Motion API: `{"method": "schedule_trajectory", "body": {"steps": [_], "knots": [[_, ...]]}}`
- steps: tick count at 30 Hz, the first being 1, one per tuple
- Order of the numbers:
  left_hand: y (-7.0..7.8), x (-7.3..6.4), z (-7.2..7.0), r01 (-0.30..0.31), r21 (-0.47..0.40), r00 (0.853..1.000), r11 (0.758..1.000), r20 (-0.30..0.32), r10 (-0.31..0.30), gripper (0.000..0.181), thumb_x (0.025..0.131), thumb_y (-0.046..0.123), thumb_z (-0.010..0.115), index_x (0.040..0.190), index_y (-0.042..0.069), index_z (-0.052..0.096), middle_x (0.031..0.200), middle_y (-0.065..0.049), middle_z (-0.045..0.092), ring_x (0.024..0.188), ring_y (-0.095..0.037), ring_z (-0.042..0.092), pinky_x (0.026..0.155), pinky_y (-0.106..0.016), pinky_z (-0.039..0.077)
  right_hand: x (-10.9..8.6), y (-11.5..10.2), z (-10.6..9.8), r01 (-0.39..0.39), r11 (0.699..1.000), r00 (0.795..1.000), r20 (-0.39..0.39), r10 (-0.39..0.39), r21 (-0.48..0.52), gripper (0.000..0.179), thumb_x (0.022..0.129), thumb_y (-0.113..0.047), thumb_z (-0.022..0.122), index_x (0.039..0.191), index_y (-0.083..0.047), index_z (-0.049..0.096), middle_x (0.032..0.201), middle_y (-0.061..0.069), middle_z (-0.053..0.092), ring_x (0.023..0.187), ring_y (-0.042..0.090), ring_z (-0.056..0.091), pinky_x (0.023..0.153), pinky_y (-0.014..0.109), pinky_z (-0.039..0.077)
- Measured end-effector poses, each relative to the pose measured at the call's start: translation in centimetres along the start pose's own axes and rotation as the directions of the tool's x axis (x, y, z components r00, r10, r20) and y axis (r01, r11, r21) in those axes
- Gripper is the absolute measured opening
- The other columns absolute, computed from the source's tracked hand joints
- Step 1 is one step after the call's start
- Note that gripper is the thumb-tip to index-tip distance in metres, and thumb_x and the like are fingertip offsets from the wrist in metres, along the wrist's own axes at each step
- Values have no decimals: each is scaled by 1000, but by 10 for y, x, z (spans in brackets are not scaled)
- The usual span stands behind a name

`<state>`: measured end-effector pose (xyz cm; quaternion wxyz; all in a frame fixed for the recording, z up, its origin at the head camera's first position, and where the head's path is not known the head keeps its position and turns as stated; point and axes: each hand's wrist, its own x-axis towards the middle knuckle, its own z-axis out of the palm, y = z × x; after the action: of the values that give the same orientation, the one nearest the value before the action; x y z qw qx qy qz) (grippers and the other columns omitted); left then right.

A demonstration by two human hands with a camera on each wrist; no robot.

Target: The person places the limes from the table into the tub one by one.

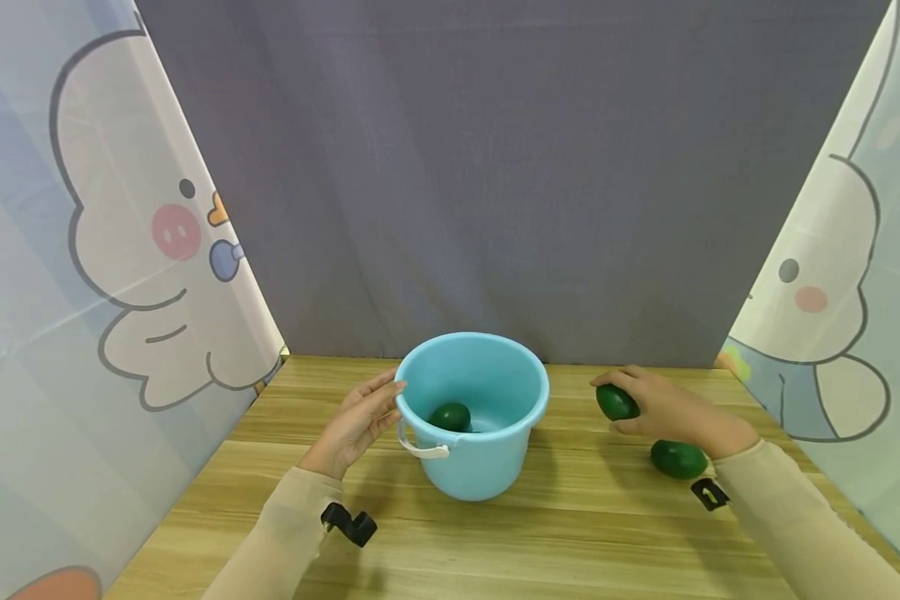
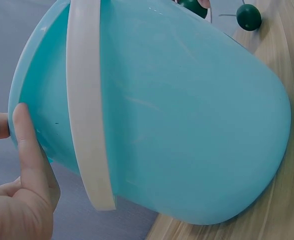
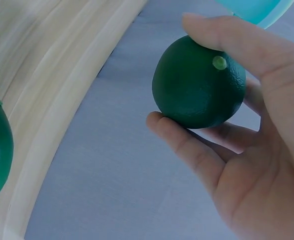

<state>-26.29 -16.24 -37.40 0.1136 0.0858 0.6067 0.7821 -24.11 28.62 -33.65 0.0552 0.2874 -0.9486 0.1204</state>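
A light blue bucket [image 1: 474, 467] with a white handle [image 1: 423, 451] stands upright on the wooden table. Inside it, one dark green avocado [image 1: 450, 417] lies at the bottom. My left hand [image 1: 360, 421] holds the bucket's rim at its left side; in the left wrist view the thumb [image 2: 33, 155] lies against the outside. To the right of the bucket, my right hand [image 1: 663, 407] grips another avocado [image 3: 197, 85] between thumb and fingers, above the table. A further avocado [image 1: 678, 459] lies on the table below the right wrist.
The wooden table [image 1: 570, 542] ends at a grey cloth [image 1: 480, 183] hanging behind it. Curtains with cartoon figures [image 1: 120, 192] hang at left and right. Each wrist wears a dark strap mount [image 1: 348, 523].
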Motion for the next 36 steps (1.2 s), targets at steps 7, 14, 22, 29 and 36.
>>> {"method": "schedule_trajectory", "body": {"steps": [7,14,22,29,36], "knots": [[1,0,0,0,-1,1000,1000,-2,0,60,102,15,61,153,1,34,119,-10,59,85,-7,64,77,-16,57,2,0,-1,23,1000,999,-24,-23,-1,59,84,-18,83,135,-7,58,125,23,55,102,35,61,79,51,57],[0,1,1,4,12,1000,1000,-27,-4,58,101,14,62,152,1,38,119,-11,59,85,-7,63,76,-17,57,4,-1,-2,73,997,993,-90,-74,-22,58,83,-18,83,135,-6,59,124,20,57,103,33,61,80,49,57],[-1,2,1,5,8,1000,1000,-29,-4,58,101,15,62,152,2,38,119,-10,59,85,-7,63,74,-16,57,7,-5,-6,119,993,984,-133,-121,-20,59,81,-14,84,134,-6,59,125,18,58,106,33,60,80,46,57],[-1,1,1,0,12,1000,1000,-19,0,58,101,15,62,152,2,38,117,-9,59,85,-7,63,77,-17,57,11,-10,-8,156,987,974,-161,-159,-35,58,80,-12,85,133,-7,60,123,17,59,105,32,61,79,44,58],[-1,1,0,1,14,1000,1000,-13,0,59,101,15,62,153,2,37,116,-9,60,84,-7,63,77,-17,57,13,-14,-15,169,985,972,-158,-173,-42,59,82,-14,84,135,-9,59,124,16,59,105,31,61,78,42,58]]}}
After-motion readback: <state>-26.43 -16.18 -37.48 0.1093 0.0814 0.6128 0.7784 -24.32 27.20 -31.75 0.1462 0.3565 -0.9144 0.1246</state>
